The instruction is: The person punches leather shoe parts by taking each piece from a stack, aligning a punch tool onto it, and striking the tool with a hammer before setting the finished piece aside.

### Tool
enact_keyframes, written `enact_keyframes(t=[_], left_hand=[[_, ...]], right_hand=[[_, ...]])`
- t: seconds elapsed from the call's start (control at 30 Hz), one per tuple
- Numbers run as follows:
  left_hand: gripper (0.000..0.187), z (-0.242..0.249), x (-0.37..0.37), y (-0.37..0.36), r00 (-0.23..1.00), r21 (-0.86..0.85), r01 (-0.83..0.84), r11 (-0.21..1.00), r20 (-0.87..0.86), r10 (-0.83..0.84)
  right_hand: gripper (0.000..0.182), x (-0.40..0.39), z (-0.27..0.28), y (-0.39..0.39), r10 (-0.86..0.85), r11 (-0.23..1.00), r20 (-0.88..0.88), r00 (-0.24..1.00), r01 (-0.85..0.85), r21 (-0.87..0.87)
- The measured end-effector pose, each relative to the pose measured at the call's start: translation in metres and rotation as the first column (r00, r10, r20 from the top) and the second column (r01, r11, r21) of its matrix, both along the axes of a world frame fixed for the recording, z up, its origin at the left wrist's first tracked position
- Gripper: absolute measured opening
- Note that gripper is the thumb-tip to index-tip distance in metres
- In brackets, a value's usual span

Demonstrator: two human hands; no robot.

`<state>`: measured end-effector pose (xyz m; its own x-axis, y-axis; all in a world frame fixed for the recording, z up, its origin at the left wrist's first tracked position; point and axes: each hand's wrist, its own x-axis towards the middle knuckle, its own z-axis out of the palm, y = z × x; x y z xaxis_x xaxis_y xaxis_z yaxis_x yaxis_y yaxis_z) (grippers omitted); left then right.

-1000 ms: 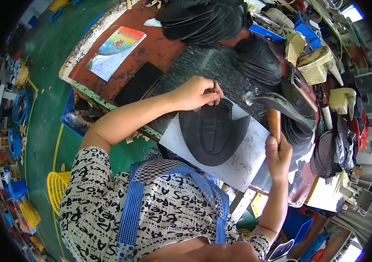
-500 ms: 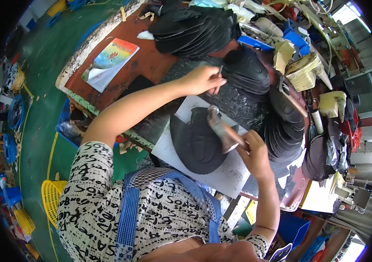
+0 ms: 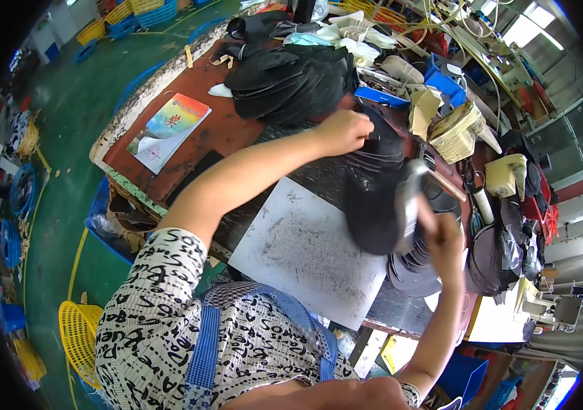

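Note:
My left hand (image 3: 347, 132) is closed, its fingertips pinching the edge of a black shoe upper (image 3: 386, 139) on top of a stack. On the right, my right hand (image 3: 444, 236) grips a hammer (image 3: 411, 205), its head smeared by motion. Against the hammer head is another blurred black shoe upper (image 3: 373, 215), off the board; whether my fingers also hold it is hidden. A white board (image 3: 298, 253) with dark smudges lies in front of me. Below my right hand is a second stack of black uppers (image 3: 411, 277), partly covered.
A large pile of black pieces (image 3: 288, 82) sits at the back. A colourful booklet (image 3: 172, 130) lies on the red-brown table at left. Yellowish taped blocks (image 3: 455, 133), a blue tray (image 3: 382, 97) and a second wooden-handled tool (image 3: 447, 185) stand to the right.
The black upper has left the white board and moved right with the hammer and my right hand. My left hand has shifted slightly right and down, over the back stack. The view has turned a little.

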<state>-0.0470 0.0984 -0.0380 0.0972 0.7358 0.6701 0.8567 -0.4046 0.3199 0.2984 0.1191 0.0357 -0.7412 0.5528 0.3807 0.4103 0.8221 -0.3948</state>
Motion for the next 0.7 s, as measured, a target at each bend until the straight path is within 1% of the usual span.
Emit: enact_keyframes(t=[0.07, 0.13, 0.2, 0.23, 0.27, 0.33, 0.37, 0.4, 0.43, 0.47, 0.5, 0.53, 0.57, 0.6, 0.67, 0.7], left_hand=[[0.008, 0.038, 0.000, -0.045, 0.996, 0.057, 0.075, 0.996, 0.053, -0.078], [0.009, 0.057, 0.003, -0.097, 0.976, 0.057, 0.219, 0.974, 0.008, -0.219], [0.008, 0.061, 0.010, -0.157, 0.905, -0.164, 0.420, 0.892, -0.001, -0.426], [0.009, 0.055, 0.013, -0.184, 0.870, -0.336, 0.464, 0.820, 0.000, -0.493], [0.009, 0.044, 0.017, -0.207, 0.828, -0.494, 0.497, 0.713, 0.025, -0.560], [0.016, 0.012, 0.020, -0.239, 0.850, -0.587, 0.484, 0.649, 0.139, -0.508], [0.016, 0.011, 0.016, -0.243, 0.842, -0.530, 0.535, 0.659, 0.271, -0.466], [0.015, 0.016, 0.017, -0.243, 0.883, -0.458, 0.467, 0.757, 0.288, -0.370], [0.016, 0.019, 0.016, -0.238, 0.915, -0.492, 0.353, 0.796, 0.360, -0.183], [0.016, 0.022, 0.015, -0.231, 0.910, -0.532, 0.234, 0.814, 0.414, 0.008], [0.017, 0.019, 0.017, -0.220, 0.790, -0.526, 0.260, 0.810, 0.598, 0.135], [0.019, 0.012, 0.021, -0.207, 0.619, -0.512, 0.284, 0.811, 0.743, 0.253], [0.017, 0.001, 0.025, -0.194, 0.505, -0.361, 0.351, 0.864, 0.850, 0.149], [0.016, -0.005, 0.028, -0.182, 0.479, -0.319, 0.417, 0.851, 0.873, 0.092], [0.016, -0.013, 0.034, -0.166, 0.478, -0.384, 0.472, 0.794, 0.868, 0.136], [0.017, -0.018, 0.037, -0.163, 0.512, -0.421, 0.442, 0.792, 0.844, 0.162]], right_hand=[[0.023, 0.029, 0.009, 0.038, -0.244, 0.965, 0.138, 0.960, 0.254, -0.060], [0.025, 0.058, -0.009, 0.081, -0.342, 0.937, 0.143, 0.929, 0.349, -0.024], [0.026, 0.078, -0.032, 0.105, -0.365, 0.925, 0.110, 0.925, 0.347, 0.153], [0.032, 0.086, -0.035, 0.112, -0.416, 0.908, 0.248, 0.875, 0.382, 0.173], [0.031, 0.096, -0.045, 0.114, -0.381, 0.883, 0.208, 0.901, 0.288, 0.371], [0.027, 0.074, -0.028, 0.076, -0.380, 0.882, 0.147, 0.913, 0.309, 0.356], [0.022, 0.066, -0.027, 0.063, -0.282, 0.852, 0.055, 0.958, 0.223, 0.474], [0.021, 0.057, -0.021, 0.043, -0.316, 0.929, 0.081, 0.945, 0.290, 0.230], [0.021, 0.046, -0.014, 0.020, -0.344, 0.937, 0.108, 0.933, 0.348, -0.024], [0.021, 0.036, -0.012, -0.002, -0.366, 0.880, 0.137, 0.921, 0.390, -0.270], [0.023, 0.029, -0.019, -0.020, -0.277, 0.893, 0.089, 0.957, 0.291, -0.343], [0.026, 0.024, -0.025, -0.038, -0.189, 0.895, 0.036, 0.981, 0.187, -0.405], [0.027, 0.015, -0.025, -0.057, -0.140, 0.888, 0.082, 0.987, 0.162, -0.429], [0.027, 0.007, -0.024, -0.072, -0.089, 0.880, 0.129, 0.988, 0.138, -0.455], [0.027, -0.002, -0.034, -0.086, -0.003, 0.870, 0.174, 0.985, 0.088, -0.485], [0.028, -0.006, -0.039, -0.091, 0.015, 0.877, 0.188, 0.982, 0.078, -0.474]])
